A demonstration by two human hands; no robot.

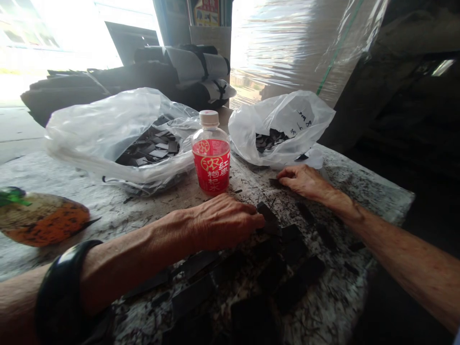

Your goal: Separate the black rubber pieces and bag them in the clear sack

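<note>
My left hand is low over the worktable, just in front of the bottle. Its fingers are closed on a flat black piece that juts out past the fingertips. Farther right, my right hand pinches a small flat black piece between thumb and fingers, close to the front of the right plastic bag. Below and between the hands lie several dark rectangular pieces on the speckled tabletop. What the pieces are made of I cannot tell.
A red-labelled drink bottle stands between the right bag and a larger clear plastic bag; both bags contain black pieces. An orange-and-cream object lies at left. Black scraps litter the table. Behind are dark rolls and a wrapped stack.
</note>
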